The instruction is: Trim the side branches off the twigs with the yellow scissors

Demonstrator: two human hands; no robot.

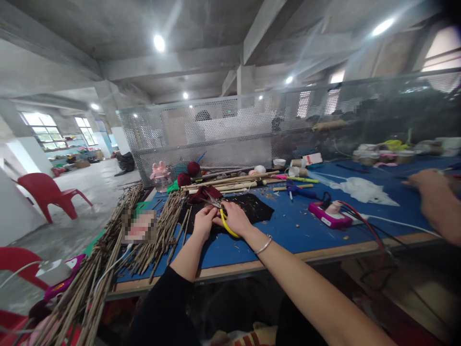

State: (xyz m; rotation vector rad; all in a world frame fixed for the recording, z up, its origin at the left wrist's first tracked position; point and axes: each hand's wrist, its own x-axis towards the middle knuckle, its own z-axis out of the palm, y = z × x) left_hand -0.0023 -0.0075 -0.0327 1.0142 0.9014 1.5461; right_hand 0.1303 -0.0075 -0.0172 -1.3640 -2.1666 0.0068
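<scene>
- Head view: right hand (234,218) grips yellow-handled scissors (225,225) over a black cloth (262,207); left hand (203,222) curls close beside; cannot tell whether it pinches anything.
- Step, as judged: close scissor work. Next move calls for left fingers clear of the blades.
- Surface: blue table (277,236), thin sticks (163,228) at left, purple power strip (329,215) at right.
- Room: mesh screen (223,127) behind, red chair (45,192) at left, another person's hand (428,182) at right.

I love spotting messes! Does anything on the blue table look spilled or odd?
Yes: little pale bits are scattered over the black cloth and blue table around the yellow scissors, so it looks messy. Thin sticks also fan out untidily at the left.
</scene>
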